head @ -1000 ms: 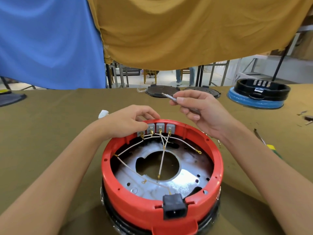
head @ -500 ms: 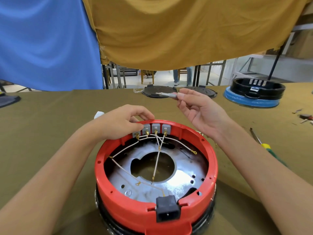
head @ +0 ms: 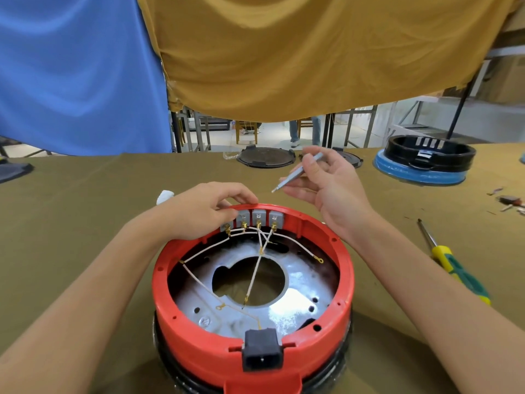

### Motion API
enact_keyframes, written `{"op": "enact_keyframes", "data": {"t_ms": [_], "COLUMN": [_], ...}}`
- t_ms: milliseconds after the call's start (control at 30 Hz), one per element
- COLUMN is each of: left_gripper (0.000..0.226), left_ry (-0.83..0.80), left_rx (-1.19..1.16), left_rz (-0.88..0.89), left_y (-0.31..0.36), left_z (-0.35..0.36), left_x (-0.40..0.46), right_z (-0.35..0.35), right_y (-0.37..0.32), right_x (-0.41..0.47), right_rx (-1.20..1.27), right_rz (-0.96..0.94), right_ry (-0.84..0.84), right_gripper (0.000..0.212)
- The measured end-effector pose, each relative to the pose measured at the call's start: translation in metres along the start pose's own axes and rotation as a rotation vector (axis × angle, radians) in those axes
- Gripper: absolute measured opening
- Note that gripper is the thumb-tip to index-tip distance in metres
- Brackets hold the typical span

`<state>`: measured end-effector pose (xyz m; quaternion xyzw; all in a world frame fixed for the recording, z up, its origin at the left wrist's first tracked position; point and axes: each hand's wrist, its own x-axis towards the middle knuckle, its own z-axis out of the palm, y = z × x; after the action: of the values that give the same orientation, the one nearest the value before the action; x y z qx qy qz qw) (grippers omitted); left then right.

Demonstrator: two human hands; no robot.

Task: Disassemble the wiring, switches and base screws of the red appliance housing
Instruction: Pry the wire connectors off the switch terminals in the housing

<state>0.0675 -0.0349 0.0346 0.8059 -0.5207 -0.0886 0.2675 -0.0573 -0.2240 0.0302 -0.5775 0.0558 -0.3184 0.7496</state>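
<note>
The round red housing [head: 199,345] sits upside down before me, open, with a metal plate inside. White wires [head: 257,275] run from a row of grey switches [head: 258,217] on the far wall to brass terminals and a black power socket [head: 262,354] at the near rim. My left hand [head: 204,209] rests on the far rim, fingers curled on the leftmost switch. My right hand [head: 329,183] hovers above the far rim and pinches a slim silver tool [head: 295,174], tip pointing down-left.
A yellow-and-green screwdriver [head: 451,265] lies on the olive cloth at right. A black-and-blue housing [head: 423,166] stands far right, two dark round lids [head: 264,157] at the table's back edge, small loose parts [head: 508,200] far right, and a white scrap [head: 164,194] behind my left hand.
My right hand has turned the silver tool so its tip now points down-left toward the switches. My left hand has stayed on the far rim.
</note>
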Motion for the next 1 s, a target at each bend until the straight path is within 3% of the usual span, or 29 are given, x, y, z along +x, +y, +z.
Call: {"op": "enact_keyframes", "data": {"t_ms": [200, 500, 600, 1000], "left_gripper": [0.029, 0.001, 0.014, 0.017], "left_ry": [0.023, 0.016, 0.033, 0.113], "left_rx": [0.046, 0.091, 0.136, 0.291], "left_rz": [-0.005, 0.040, -0.004, -0.060], "left_y": [0.007, 0.023, 0.027, 0.037], "left_z": [0.001, 0.011, 0.015, 0.025], "left_x": [-0.002, 0.000, 0.006, 0.017], "right_z": [0.005, 0.006, 0.007, 0.007], "right_y": [0.002, 0.005, 0.006, 0.006], "right_x": [-0.006, -0.008, -0.009, -0.012], "right_rx": [-0.240, -0.459, -0.553, -0.751], "right_rz": [-0.164, -0.331, -0.381, -0.451], "right_ry": [-0.057, -0.032, -0.046, -0.140], "right_gripper": [0.005, 0.017, 0.014, 0.019]}}
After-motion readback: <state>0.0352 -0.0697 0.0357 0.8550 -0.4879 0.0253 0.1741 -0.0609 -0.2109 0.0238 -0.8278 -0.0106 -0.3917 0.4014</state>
